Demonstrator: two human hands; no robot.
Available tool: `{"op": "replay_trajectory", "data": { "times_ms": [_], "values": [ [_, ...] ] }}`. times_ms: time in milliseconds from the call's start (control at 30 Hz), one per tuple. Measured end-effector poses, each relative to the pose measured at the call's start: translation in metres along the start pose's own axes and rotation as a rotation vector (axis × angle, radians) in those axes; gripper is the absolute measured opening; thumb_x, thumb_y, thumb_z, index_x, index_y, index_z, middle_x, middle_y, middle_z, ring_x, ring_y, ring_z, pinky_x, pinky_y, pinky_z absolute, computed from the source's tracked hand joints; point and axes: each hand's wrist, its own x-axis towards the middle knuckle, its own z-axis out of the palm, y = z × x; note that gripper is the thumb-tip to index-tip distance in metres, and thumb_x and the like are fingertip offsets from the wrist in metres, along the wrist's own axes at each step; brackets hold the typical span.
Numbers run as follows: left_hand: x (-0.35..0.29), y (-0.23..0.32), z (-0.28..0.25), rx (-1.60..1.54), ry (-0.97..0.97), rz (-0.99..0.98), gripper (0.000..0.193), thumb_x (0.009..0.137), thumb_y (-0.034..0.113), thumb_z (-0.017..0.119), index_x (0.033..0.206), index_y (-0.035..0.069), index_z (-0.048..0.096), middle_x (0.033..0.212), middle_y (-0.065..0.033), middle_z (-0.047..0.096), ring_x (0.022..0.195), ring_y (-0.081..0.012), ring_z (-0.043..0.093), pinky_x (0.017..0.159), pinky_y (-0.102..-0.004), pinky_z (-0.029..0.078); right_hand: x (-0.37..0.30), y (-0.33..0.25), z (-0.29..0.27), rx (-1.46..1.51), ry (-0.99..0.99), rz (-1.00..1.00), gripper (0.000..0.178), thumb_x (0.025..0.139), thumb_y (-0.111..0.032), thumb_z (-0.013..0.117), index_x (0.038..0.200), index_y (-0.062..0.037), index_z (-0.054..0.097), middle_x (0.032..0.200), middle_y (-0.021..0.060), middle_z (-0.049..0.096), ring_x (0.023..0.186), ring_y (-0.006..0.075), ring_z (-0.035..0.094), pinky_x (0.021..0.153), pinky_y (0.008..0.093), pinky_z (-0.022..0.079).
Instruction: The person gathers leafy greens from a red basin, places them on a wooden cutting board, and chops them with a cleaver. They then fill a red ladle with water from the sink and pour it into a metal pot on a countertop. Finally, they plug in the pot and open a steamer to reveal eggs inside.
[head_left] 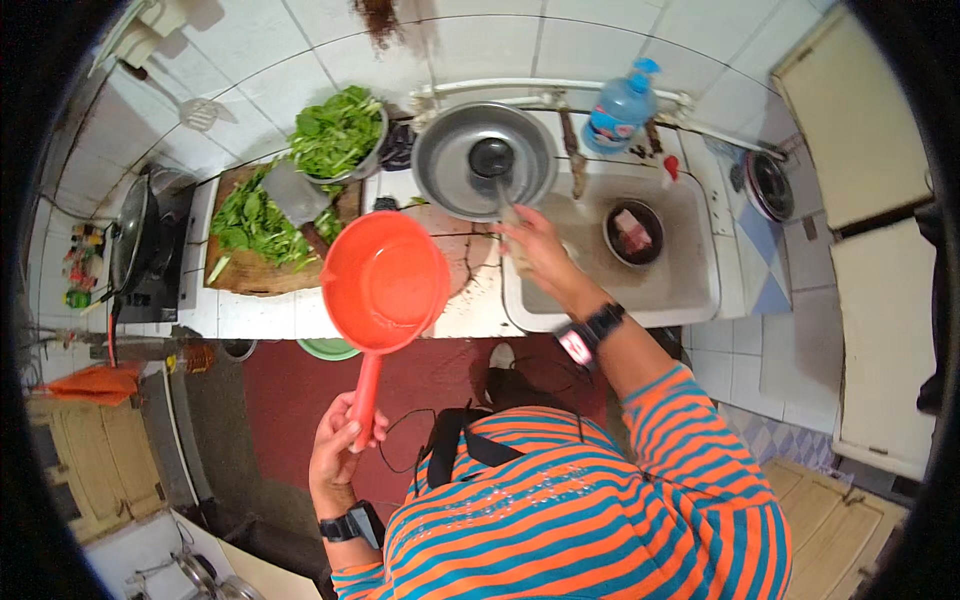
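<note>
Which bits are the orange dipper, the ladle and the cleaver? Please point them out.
Orange dipper (388, 285), head view: on the inside of its bowl.
Ladle (491, 158), head view: on its dark bowl.
Cleaver (293, 194), head view: on its broad blade.

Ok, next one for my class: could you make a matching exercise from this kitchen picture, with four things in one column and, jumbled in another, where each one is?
Things
1. Red dipper
2. Ladle
3. Cleaver
4. Piece of meat

Places
A. In a dark bowl inside the sink
B. In the right hand, its cup seen against the grey basin
C. Held by its handle in the left hand
D. Among leafy greens on the wooden board

Right pairs: 1-C, 2-B, 3-D, 4-A
</note>
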Motion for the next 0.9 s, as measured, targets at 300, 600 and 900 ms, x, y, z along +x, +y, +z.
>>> {"op": "replay_trajectory", "data": {
  "times_ms": [300, 600, 900],
  "values": [
    [-0.072, -0.092, 0.019, -0.252, -0.268, 0.045, 0.068, 0.089, 0.015, 0.070, 0.147, 0.003, 0.037, 0.121, -0.0150, 0.066, 0.104, -0.0217, 0.068, 0.080, -0.0273, 0.056, -0.013, 0.000, -0.019, 0.013, -0.246, 0.062, 0.060, 0.099, -0.020, 0.056, 0.151, -0.0087, 0.030, 0.122, 0.0145, 0.062, 0.108, 0.0252, 0.063, 0.090, 0.0381, 0.055],
    [-0.134, -0.132, 0.056, -0.146, -0.009, 0.055, 0.043, 0.080, 0.002, 0.064, 0.118, 0.006, 0.045, 0.085, -0.0053, 0.058, 0.067, -0.0121, 0.061, 0.053, -0.0207, 0.047, -0.061, 0.018, -0.098, -0.715, 0.073, -0.303, 0.065, 0.095, -0.027, 0.055, 0.153, -0.0075, 0.034, 0.153, 0.0168, 0.040, 0.139, 0.0270, 0.041, 0.107, 0.0376, 0.038],
    [-0.098, -0.088, 0.116, 0.194, -0.028, -0.159, 0.028, 0.085, 0.016, 0.064, 0.110, 0.009, 0.052, 0.070, 0.0022, 0.049, 0.051, -0.0057, 0.048, 0.041, -0.0216, 0.035, -0.132, -0.001, -0.150, -1.069, -0.269, -0.443, 0.038, 0.094, -0.011, 0.062, 0.131, -0.0032, 0.059, 0.112, 0.0107, 0.070, 0.105, 0.0183, 0.066, 0.095, 0.0324, 0.049]
  ]
}}
